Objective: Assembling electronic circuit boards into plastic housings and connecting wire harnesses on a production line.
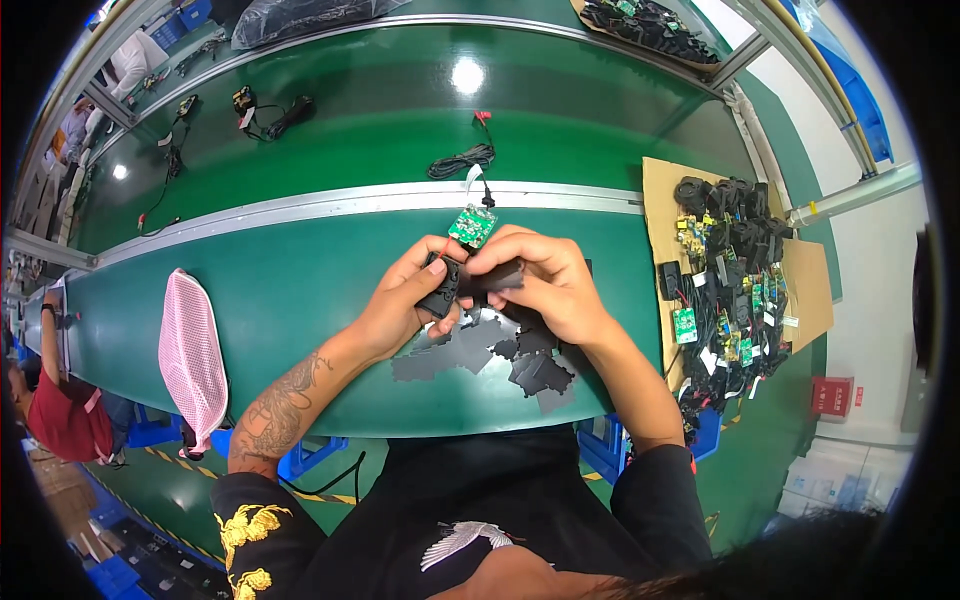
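While left fingers (424, 284) grip a black casing (440, 296), right fingers (508, 247) pinch a dark sheet (506, 276)

I am making out no legible words or numbers. White lettering is running across the red box (832, 397) to my right, and a small red sign (858, 397) is standing out on the white wall (862, 340) beside it, both too tiny for me to read. A white tag (473, 178) is sitting by the black cable (487, 196) beyond my green circuit board (472, 227), showing me nothing readable.
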